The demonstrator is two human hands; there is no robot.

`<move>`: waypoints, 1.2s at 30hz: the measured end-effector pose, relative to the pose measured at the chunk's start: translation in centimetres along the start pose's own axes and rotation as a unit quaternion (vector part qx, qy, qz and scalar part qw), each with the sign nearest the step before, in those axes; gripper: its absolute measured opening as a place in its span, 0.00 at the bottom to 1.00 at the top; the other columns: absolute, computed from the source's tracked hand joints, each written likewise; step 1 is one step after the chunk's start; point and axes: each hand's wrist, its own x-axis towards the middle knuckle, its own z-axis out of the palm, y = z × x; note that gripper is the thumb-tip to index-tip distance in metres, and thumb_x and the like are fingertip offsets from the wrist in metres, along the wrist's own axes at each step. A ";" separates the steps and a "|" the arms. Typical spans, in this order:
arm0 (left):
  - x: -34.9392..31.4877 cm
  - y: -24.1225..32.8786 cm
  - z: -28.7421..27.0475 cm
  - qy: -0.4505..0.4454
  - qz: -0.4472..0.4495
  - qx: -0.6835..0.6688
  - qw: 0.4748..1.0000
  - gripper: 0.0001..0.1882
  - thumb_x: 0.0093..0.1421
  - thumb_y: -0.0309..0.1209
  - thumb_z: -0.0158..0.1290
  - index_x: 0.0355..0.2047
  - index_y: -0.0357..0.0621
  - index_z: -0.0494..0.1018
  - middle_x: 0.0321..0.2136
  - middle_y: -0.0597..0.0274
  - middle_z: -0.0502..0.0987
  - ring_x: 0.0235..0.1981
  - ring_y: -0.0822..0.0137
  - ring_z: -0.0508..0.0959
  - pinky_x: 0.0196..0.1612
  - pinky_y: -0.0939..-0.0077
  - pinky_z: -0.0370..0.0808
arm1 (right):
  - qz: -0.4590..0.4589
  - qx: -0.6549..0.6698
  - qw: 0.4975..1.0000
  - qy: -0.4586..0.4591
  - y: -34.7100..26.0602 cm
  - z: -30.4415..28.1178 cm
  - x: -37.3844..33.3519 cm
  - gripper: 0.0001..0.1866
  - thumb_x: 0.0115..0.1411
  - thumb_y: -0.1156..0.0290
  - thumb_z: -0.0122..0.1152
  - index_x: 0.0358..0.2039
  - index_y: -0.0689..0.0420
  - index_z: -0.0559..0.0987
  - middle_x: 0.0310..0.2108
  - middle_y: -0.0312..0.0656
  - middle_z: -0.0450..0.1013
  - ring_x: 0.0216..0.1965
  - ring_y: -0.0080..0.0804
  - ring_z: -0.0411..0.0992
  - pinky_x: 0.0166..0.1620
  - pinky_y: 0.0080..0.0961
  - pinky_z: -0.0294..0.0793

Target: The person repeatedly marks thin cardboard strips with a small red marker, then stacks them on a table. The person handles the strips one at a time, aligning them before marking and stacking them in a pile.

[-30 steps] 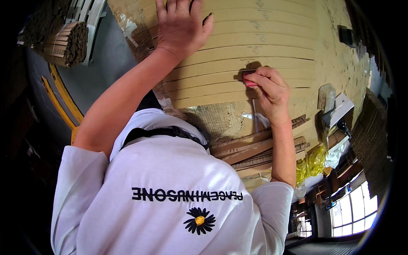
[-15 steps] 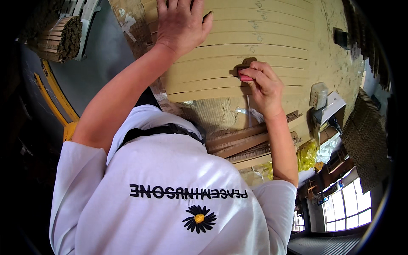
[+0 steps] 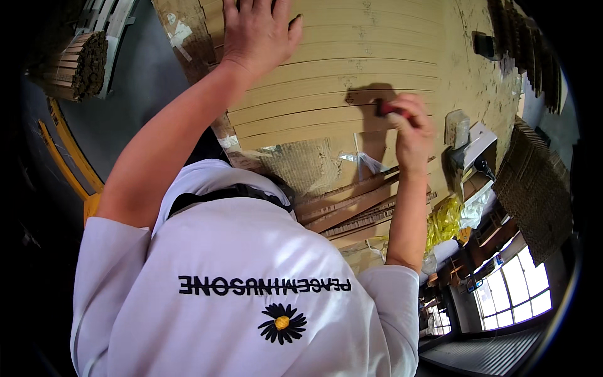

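**Red tool hovering over cardboard strips: what could go sideways?**

So the person has a set of long, flat tan cardboard strips (image 3: 295,119) lying side by side on a scuffed tan bench (image 3: 461,69). The bare left hand (image 3: 257,41) is palm-down on their left part, fingers fanned out, thumb off to the side; the fingertips run out of view at the top.

The bare right hand (image 3: 414,129) is pinching a small red blocky tool with a dark end (image 3: 391,109) between thumb and fingers. It's a bit blurred, but the tool looks lifted above the right half of the strips, its shadow (image 3: 370,94) falling to the left.

Biggest risk imo: the strips look loose, so if the left hand presses too lightly, a sideways bump from the tool could shove one out of line. That grip's also pretty fingertippy, so the tool could twist if it lands at an angle. And the pile of loose brown corrugated strips (image 3: 352,204) sits right by the right forearm (image 3: 408,213), so a dropped elbow could knock it.
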 end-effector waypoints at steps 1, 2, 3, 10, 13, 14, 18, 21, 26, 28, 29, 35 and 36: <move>-0.2 -0.1 0.0 0.008 0.000 0.003 1.000 0.33 0.55 0.39 0.62 0.57 0.35 0.68 0.65 0.46 0.61 0.70 0.42 0.56 0.69 0.33 0.52 | 0.002 -0.034 0.998 -0.044 -0.6 0.7 -0.5 0.10 0.51 0.81 0.71 0.36 0.59 0.85 0.40 0.37 0.75 0.43 0.28 0.73 0.48 0.24 0.73; -0.1 -0.1 0.0 0.005 0.002 0.000 1.000 0.33 0.55 0.39 0.62 0.57 0.35 0.68 0.65 0.46 0.61 0.70 0.42 0.56 0.69 0.33 0.52 | 0.001 -0.067 0.994 -0.084 -1.3 1.5 -0.9 0.09 0.51 0.81 0.71 0.35 0.60 0.85 0.39 0.37 0.75 0.43 0.28 0.74 0.47 0.24 0.74; 0.0 0.0 -0.1 0.003 0.003 -0.003 1.000 0.33 0.55 0.39 0.62 0.57 0.36 0.68 0.65 0.46 0.61 0.69 0.42 0.57 0.69 0.33 0.52 | 0.015 -0.049 0.993 -0.103 -1.7 2.1 -1.2 0.10 0.51 0.82 0.71 0.34 0.59 0.85 0.37 0.37 0.76 0.40 0.31 0.75 0.45 0.26 0.75; -0.1 0.0 0.0 0.022 0.006 -0.010 1.000 0.33 0.55 0.39 0.62 0.57 0.35 0.68 0.64 0.46 0.62 0.69 0.42 0.57 0.68 0.34 0.53 | -0.146 -0.187 0.964 -0.122 -0.5 3.1 -0.5 0.12 0.49 0.83 0.71 0.33 0.55 0.86 0.34 0.38 0.77 0.37 0.38 0.74 0.40 0.30 0.75; -0.1 0.1 0.1 0.017 0.008 0.000 1.000 0.33 0.55 0.39 0.62 0.57 0.35 0.68 0.64 0.46 0.62 0.69 0.42 0.57 0.68 0.34 0.53 | -0.167 -0.212 0.955 -0.125 0.0 3.2 -0.5 0.12 0.48 0.83 0.71 0.34 0.55 0.86 0.33 0.39 0.77 0.37 0.38 0.74 0.40 0.31 0.75; -0.1 0.1 0.0 0.016 0.007 0.000 1.000 0.33 0.55 0.39 0.62 0.57 0.35 0.68 0.64 0.46 0.62 0.69 0.42 0.57 0.68 0.34 0.53 | -0.165 -0.213 0.955 -0.124 0.0 3.3 -0.5 0.12 0.48 0.83 0.71 0.34 0.55 0.86 0.33 0.39 0.77 0.37 0.38 0.74 0.40 0.31 0.75; -0.2 0.0 0.0 0.019 0.009 0.000 1.000 0.33 0.55 0.39 0.62 0.57 0.35 0.68 0.64 0.47 0.62 0.69 0.42 0.57 0.68 0.33 0.54 | -0.139 -0.178 0.968 -0.112 -0.1 3.4 -0.7 0.13 0.47 0.83 0.71 0.34 0.55 0.86 0.33 0.40 0.77 0.37 0.39 0.75 0.39 0.31 0.76; -0.2 0.0 0.1 0.020 0.009 -0.006 1.000 0.32 0.55 0.39 0.62 0.57 0.35 0.68 0.64 0.47 0.62 0.69 0.42 0.58 0.68 0.33 0.54 | -0.149 -0.190 0.964 -0.111 0.1 3.4 -0.5 0.13 0.46 0.83 0.71 0.34 0.56 0.86 0.33 0.41 0.77 0.37 0.40 0.75 0.38 0.32 0.76; 0.0 0.1 0.0 0.021 0.006 -0.012 1.000 0.32 0.56 0.37 0.62 0.57 0.35 0.68 0.63 0.46 0.62 0.68 0.41 0.58 0.68 0.34 0.55 | -0.201 -0.213 0.949 -0.117 0.0 3.3 0.0 0.13 0.46 0.82 0.72 0.34 0.54 0.86 0.34 0.39 0.77 0.35 0.40 0.75 0.38 0.32 0.76; 0.1 0.2 -0.1 0.012 0.006 -0.022 1.000 0.32 0.56 0.37 0.62 0.58 0.35 0.67 0.64 0.46 0.62 0.68 0.41 0.59 0.68 0.35 0.55 | -0.222 -0.226 0.940 -0.124 0.5 3.0 -0.1 0.13 0.46 0.81 0.72 0.33 0.53 0.86 0.34 0.38 0.77 0.35 0.40 0.76 0.37 0.32 0.76; 0.0 0.2 0.1 0.013 0.000 -0.025 1.000 0.32 0.55 0.37 0.62 0.58 0.35 0.67 0.64 0.46 0.62 0.68 0.41 0.59 0.68 0.35 0.55 | -0.228 -0.231 0.938 -0.121 0.8 3.0 -0.1 0.13 0.46 0.80 0.71 0.34 0.52 0.86 0.35 0.38 0.78 0.35 0.39 0.76 0.37 0.32 0.76; -0.1 -0.1 0.4 0.014 0.007 -0.006 1.000 0.33 0.55 0.37 0.62 0.58 0.36 0.67 0.65 0.46 0.61 0.68 0.39 0.59 0.68 0.34 0.55 | -0.238 -0.245 0.931 -0.130 1.4 2.8 0.4 0.14 0.45 0.79 0.69 0.34 0.49 0.86 0.36 0.36 0.78 0.36 0.37 0.78 0.35 0.31 0.75; -0.1 -0.1 0.4 0.012 0.008 -0.008 1.000 0.33 0.55 0.37 0.62 0.58 0.35 0.67 0.65 0.45 0.61 0.68 0.39 0.58 0.68 0.34 0.55 | -0.236 -0.244 0.932 -0.132 1.5 2.8 0.5 0.14 0.45 0.79 0.68 0.34 0.49 0.86 0.36 0.36 0.78 0.35 0.37 0.78 0.35 0.31 0.75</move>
